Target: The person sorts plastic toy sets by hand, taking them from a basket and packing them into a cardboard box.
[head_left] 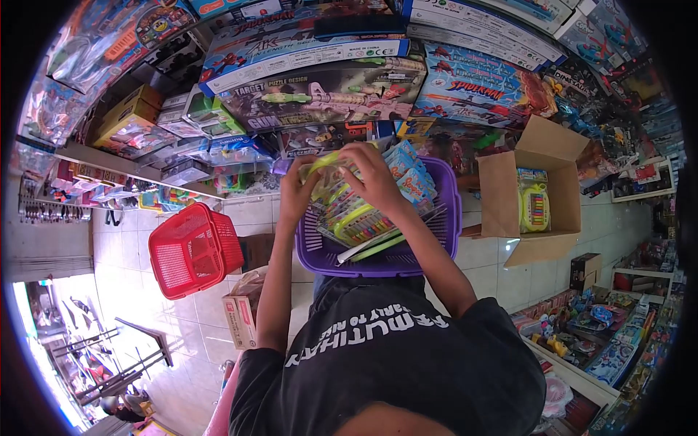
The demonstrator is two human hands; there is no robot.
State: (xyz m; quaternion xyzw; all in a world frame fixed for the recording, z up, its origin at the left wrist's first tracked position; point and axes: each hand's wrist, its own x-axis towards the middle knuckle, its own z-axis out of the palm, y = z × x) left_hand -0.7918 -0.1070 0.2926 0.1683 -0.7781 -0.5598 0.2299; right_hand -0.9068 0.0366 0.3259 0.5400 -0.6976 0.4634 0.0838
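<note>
My left hand (297, 190) and my right hand (372, 174) are close together over a purple plastic basket (451, 196). Between them they pinch the top of a clear-bagged yellow-green toy (331, 174). Below my fingers lie several more packaged yellow-green toys (356, 224) with rows of coloured pieces. Blue printed cards (413, 178) stand at the basket's right side, by my right wrist. My fingers cover part of the held bag, so its contents are only partly visible.
An upended red basket (196, 251) is on the tiled floor at left, near a small carton (240, 320). At right, an open cardboard box (502, 196) holds a similar packaged toy (536, 207). Stacked toy boxes (327, 94) rise ahead; shelves line both sides.
</note>
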